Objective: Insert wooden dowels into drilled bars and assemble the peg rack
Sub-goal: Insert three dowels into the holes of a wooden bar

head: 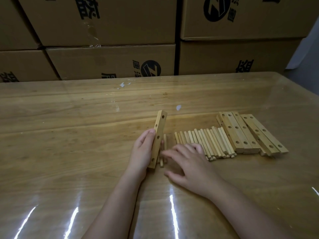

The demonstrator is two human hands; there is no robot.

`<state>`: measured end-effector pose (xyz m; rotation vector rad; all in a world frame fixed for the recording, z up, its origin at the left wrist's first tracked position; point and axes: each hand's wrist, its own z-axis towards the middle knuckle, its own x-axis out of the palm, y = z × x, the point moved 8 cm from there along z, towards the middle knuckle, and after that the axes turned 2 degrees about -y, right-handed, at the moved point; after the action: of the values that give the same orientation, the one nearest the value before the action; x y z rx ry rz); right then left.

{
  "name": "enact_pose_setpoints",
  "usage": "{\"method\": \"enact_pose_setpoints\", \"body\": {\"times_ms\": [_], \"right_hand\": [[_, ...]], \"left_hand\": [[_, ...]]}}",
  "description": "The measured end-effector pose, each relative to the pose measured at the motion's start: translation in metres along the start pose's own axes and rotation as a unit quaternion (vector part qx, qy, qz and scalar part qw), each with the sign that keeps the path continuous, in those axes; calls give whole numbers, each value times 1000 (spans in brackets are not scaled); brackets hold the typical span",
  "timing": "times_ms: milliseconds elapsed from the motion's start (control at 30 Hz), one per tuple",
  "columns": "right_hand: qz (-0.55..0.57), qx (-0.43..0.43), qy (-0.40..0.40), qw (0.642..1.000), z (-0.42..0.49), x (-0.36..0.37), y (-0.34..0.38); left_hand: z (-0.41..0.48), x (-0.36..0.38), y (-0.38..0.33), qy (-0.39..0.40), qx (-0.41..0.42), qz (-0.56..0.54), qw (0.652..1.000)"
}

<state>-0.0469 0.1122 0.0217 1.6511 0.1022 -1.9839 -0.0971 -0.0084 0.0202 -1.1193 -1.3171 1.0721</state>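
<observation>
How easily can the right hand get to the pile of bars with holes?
Probably easily: the right hand is at the dowels, and the stacked bars lie just past them, uncovered, with only those low dowels between.

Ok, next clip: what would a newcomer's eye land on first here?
The drilled bar stands out first, held on edge near the middle of the table by the left hand, its row of holes facing right. Beside it the blurred right hand spreads its fingers over a row of dowels, with a pile of bars at the far right. Stacked cardboard boxes fill the background.
</observation>
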Motion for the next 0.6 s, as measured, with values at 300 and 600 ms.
{"method": "enact_pose_setpoints", "body": {"times_ms": [300,600], "right_hand": [[-7,-17,-8,1000,0,-4,8],[-74,46,-48,995,-1,-14,0]], "left_hand": [[6,-9,6,-18,-59,-98,993],[-1,-3,-2,-17,-14,-3,1000]]}}
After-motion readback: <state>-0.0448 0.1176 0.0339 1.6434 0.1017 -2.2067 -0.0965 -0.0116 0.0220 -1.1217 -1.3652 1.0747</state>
